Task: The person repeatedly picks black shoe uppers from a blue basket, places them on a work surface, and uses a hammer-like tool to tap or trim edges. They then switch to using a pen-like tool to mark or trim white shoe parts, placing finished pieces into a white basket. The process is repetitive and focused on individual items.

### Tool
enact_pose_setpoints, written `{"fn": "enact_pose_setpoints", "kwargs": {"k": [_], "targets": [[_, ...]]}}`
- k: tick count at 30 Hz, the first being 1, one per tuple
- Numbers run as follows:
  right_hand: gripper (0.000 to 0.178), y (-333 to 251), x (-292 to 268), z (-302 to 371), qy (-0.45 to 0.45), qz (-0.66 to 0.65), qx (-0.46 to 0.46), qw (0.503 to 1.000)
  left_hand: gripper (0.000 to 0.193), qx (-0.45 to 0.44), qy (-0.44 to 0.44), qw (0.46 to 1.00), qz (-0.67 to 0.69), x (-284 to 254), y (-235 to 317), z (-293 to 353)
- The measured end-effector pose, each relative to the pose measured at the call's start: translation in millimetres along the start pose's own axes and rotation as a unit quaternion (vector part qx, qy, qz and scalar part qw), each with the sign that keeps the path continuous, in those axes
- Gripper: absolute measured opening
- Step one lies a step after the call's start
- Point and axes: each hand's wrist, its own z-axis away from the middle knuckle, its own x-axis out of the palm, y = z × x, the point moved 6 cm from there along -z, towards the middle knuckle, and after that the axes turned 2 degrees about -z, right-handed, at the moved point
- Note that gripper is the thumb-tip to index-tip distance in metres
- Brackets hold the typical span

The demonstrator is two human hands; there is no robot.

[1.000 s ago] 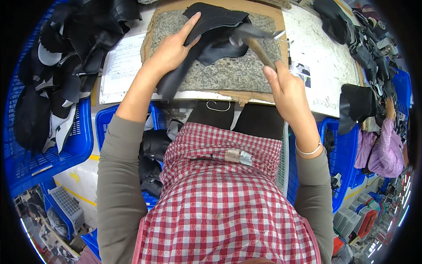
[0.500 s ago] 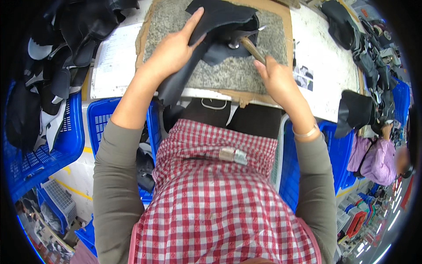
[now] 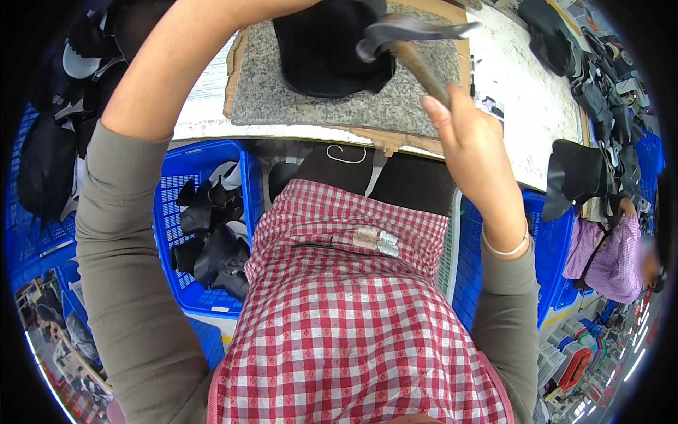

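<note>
Right hand (image 3: 472,145) gripping hammer (image 3: 417,53), handle slanting up-left, head leftmost

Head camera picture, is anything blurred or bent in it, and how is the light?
Head view: the hammer in the right hand is smeared by motion blur at its head; the grey stone slab and checked apron look sharp. Fisheye bends the bench edge and blue crates toward a black rim. Light is even, with no hard glare. The left hand is cut off at the top.
</note>
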Motion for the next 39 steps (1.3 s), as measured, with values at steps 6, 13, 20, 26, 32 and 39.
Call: {"fn": "enact_pose_setpoints", "kwargs": {"k": [6, 13, 20, 26, 32, 39], "targets": [[0.039, 50.2, 27.1, 22.8, -0.029, 0.035, 0.108, 0.993, 0.08, -0.188, -0.122, 0.892, 0.393, 44.3, 55.5, -7.9], [0.038, 74.1, 55.5, 37.2, -0.022, 0.028, 0.09, 0.995, 0.054, -0.274, 0.08, 0.925, 0.251, 78.7, 81.2, 40.0], [0.04, 36.1, 1.7, 13.9, 0.052, -0.05, 0.071, 0.995, 0.041, -0.342, -0.05, 0.703, 0.622, 112.0, 47.0, 29.2], [0.038, 16.2, 28.7, -16.2, -0.063, 0.081, -0.011, 0.995, 0.033, -0.342, -0.093, 0.724, 0.592, 108.5, 34.8, 13.6], [0.036, 25.8, 41.0, -4.2, -0.13, 0.074, 0.059, 0.987, 0.035, -0.347, -0.046, 0.672, 0.652, 103.1, 46.7, 20.4], [0.037, 25.1, 33.3, -6.0, -0.044, -0.03, 0.031, 0.998, 0.038, -0.338, -0.023, 0.662, 0.668, 97.4, 48.4, 20.3]]}}
